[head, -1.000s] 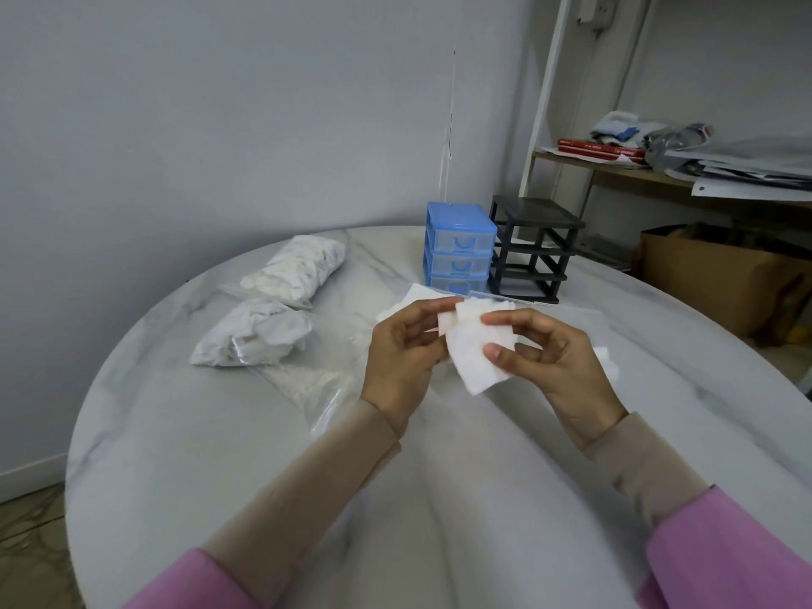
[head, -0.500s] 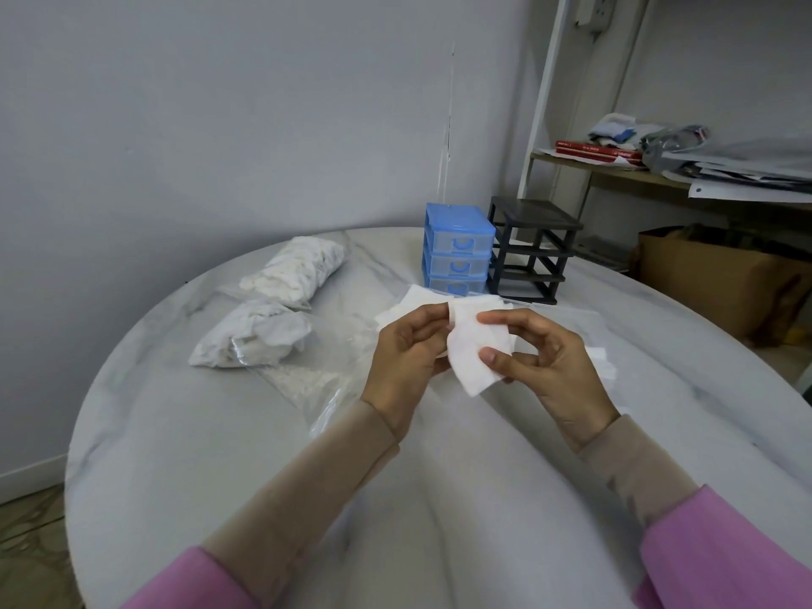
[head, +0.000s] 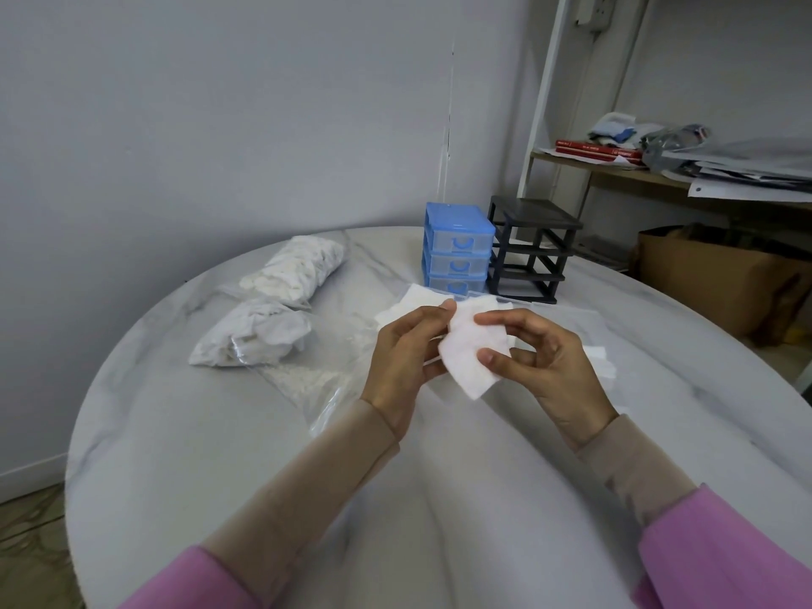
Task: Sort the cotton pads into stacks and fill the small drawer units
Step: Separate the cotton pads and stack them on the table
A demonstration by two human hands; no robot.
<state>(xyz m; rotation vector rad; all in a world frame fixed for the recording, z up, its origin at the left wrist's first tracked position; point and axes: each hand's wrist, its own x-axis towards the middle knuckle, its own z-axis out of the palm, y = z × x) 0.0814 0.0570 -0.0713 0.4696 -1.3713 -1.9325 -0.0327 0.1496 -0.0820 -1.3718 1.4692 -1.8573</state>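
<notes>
Above the middle of the round marble table (head: 219,432) I hold a small bunch of white square cotton pads (head: 472,353). My left hand (head: 406,358) pinches their left edge between thumb and fingers. My right hand (head: 545,362) pinches the right side, thumb on the front pad. More loose pads (head: 411,303) lie on the table behind my hands. A blue three-drawer unit (head: 457,250) stands at the back with its drawers shut. Beside it on the right is a black drawer frame (head: 531,252) with no drawers in it.
Two clear bags stuffed with white pads (head: 294,268) (head: 250,340) lie at the left. A flat clear plastic bag (head: 325,389) lies under my left wrist. A shelf with papers and books (head: 659,156) and a cardboard box (head: 720,283) stand beyond the table's right edge.
Both hands have kept hold of the pads and shifted them slightly. My right fingers have moved a little along the pads' edge.
</notes>
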